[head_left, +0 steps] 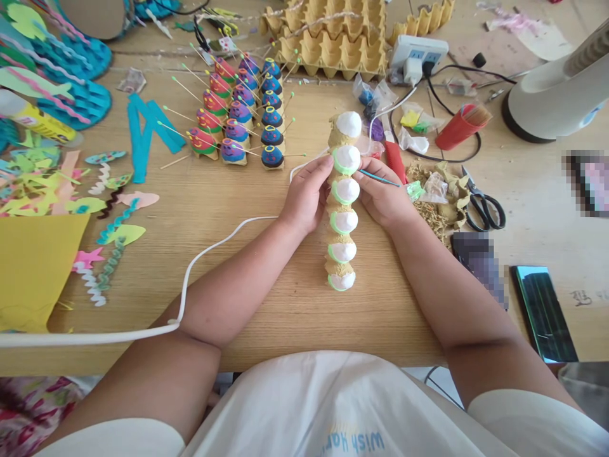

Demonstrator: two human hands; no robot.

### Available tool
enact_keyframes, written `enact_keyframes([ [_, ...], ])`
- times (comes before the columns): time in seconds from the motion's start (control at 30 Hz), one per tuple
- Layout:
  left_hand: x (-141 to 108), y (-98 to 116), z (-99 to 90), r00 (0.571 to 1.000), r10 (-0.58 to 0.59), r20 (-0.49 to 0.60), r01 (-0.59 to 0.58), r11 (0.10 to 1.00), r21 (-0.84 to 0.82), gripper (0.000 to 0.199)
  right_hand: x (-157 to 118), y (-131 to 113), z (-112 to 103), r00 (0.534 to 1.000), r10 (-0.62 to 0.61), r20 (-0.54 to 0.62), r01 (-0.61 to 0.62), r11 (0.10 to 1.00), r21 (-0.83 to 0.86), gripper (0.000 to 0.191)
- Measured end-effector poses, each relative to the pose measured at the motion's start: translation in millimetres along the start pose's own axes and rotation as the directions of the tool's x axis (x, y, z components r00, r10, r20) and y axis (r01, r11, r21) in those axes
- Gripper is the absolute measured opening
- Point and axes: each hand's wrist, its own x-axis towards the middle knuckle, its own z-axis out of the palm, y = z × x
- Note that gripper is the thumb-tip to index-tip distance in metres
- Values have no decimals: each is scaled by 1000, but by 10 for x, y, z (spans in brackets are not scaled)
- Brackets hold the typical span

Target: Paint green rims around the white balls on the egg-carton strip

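A strip of egg-carton cups (pixel 343 221) stands in front of me, its row running away from my body. The domes carry white clay with light green edging. My left hand (pixel 307 193) grips the strip's left side, near the second and third cups. At the opposite side, my right hand (pixel 382 190) is closed around a thin blue stick-like tool (pixel 385 178), its fingertips touching the strip. Some fingers of both hands are hidden behind the strip. Beyond my left hand stand painted egg-carton rows in red (pixel 205 141), purple (pixel 235 130) and blue (pixel 272 135), with green-tipped sticks.
Scissors (pixel 485 206), carton scraps (pixel 450 190) and a phone (pixel 542 311) lie right. A power strip (pixel 419 54) and egg trays (pixel 328 38) are at the back. A white cable (pixel 190 273) crosses my left forearm. Paper cut-outs (pixel 38 184) lie left.
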Motion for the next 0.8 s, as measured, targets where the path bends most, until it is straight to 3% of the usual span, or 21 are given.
enact_keyframes([
  [0.13, -4, 6, 12, 1000, -13, 16, 14, 999, -30, 36, 4, 11, -3, 1000, -5, 4, 4, 1000, 25, 37],
  [0.3, -13, -1, -2, 990, 13, 138, -15, 1000, 16, 39, 9, 15, -3, 1000, -6, 15, 5, 999, 49, 37],
  [0.5, 21, -39, -16, 986, 33, 166, -36, 999, 18, 39, 10, 11, 0, 1000, 10, 10, -10, 999, 40, 42],
  [0.67, 39, -56, -19, 994, 103, 29, -105, 992, 76, 39, 2, -7, -2, 1000, 11, 4, -11, 1000, -19, 46],
  [0.8, 77, -70, -66, 975, 204, -89, -191, 971, 143, 33, 12, -9, -31, 1000, 9, -11, -9, 996, -87, 45],
])
